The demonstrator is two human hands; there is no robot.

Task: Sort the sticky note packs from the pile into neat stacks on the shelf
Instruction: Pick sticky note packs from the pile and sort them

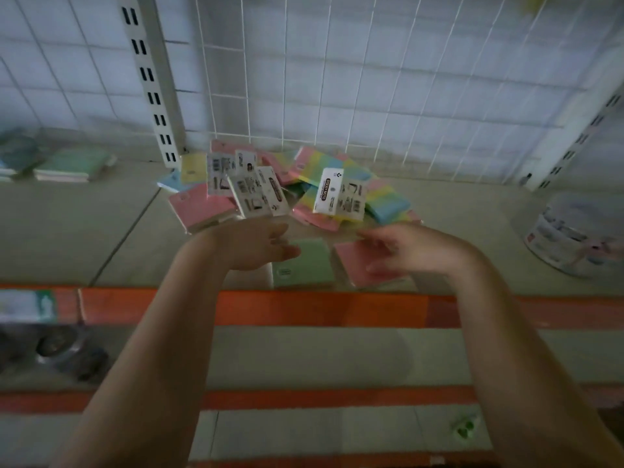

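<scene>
A jumbled pile of sticky note packs (pixel 287 184) in pink, yellow, green and blue lies at the back of the shelf (pixel 101 231), against the wire grid. In front of it a green pack (pixel 307 265) and a pink pack (pixel 354 261) lie side by side near the shelf's front edge. My left hand (pixel 256 244) hovers with relaxed fingers just left of the green pack, its fingertips over that pack's left edge. My right hand (pixel 401 251) rests on the pink pack, thumb and fingers at its edges. Motion blur hides the exact grip.
A slotted upright post (pixel 152 79) stands behind the pile at the left. Flat green packs (pixel 74 165) lie far left on the shelf. A round plastic tub (pixel 574 234) sits at the right. An orange shelf lip (pixel 304 309) runs along the front, with lower shelves beneath.
</scene>
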